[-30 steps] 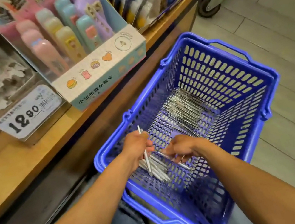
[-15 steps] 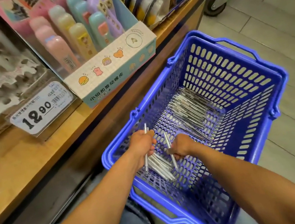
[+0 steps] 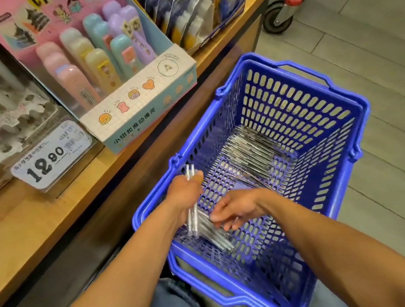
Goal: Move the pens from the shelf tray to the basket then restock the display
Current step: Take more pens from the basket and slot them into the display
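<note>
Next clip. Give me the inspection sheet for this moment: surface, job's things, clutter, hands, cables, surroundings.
Surface: wooden shelf along the left, tiled floor to the right.
Job's things: blue basket beside the shelf; a pile of pens lies at its far end, a smaller bunch of pens near the hands.
Clutter: eraser display box, price tag, packaged goods on the shelf.
Hands: left hand grips a few pens upright; right hand reaches over the smaller bunch, fingers loose.
Cables: nothing seen.
Surroundings: wheeled cart at the top right; the person's jeans at the bottom.
</note>
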`<action>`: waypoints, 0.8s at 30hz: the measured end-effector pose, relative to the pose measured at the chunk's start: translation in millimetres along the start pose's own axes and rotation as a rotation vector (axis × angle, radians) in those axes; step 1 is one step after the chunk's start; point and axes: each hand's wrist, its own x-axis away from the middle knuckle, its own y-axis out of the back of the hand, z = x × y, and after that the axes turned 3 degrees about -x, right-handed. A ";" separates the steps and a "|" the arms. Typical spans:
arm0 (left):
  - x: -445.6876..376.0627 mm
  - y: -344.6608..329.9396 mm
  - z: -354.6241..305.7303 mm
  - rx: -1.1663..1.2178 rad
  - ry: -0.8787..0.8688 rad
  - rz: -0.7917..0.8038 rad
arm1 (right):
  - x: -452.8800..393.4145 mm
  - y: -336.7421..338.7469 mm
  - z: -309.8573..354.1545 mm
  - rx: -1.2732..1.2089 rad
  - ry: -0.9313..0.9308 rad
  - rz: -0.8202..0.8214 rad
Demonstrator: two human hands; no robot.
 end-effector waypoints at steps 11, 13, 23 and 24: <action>-3.3 11.9 -1.4 -0.066 0.079 0.153 | -77.5 -43.2 -45.4 0.697 -0.078 -0.481; -4.2 13.4 -1.6 -0.089 0.080 0.154 | -74.3 -37.2 -39.6 0.661 -0.099 -0.499; 1.0 11.6 -5.4 0.053 0.106 0.142 | 28.8 -9.5 20.3 -0.334 0.319 -0.296; 2.2 11.9 -6.8 0.106 0.106 0.171 | 35.5 -11.8 25.4 -0.358 0.364 -0.279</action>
